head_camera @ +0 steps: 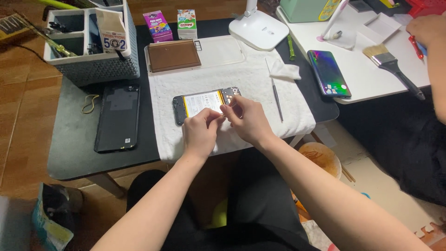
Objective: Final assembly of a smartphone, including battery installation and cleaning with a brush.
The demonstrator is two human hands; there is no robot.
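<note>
The light is warm and indoor, fairly even, and seems to come from above and ahead, toward the top of the frame. The white towel (241, 93) at the centre is the brightest area, close to washed out, and so is the white surface (362, 74) at the upper right. Soft shadows lie just under both hands at the centre. The lower part of the frame is dim, with dark clothing losing all detail. A coloured sheen glares on the phone screen (329, 73) at the upper right. Focus is sharp at the centre; the edges bend slightly outward.
</note>
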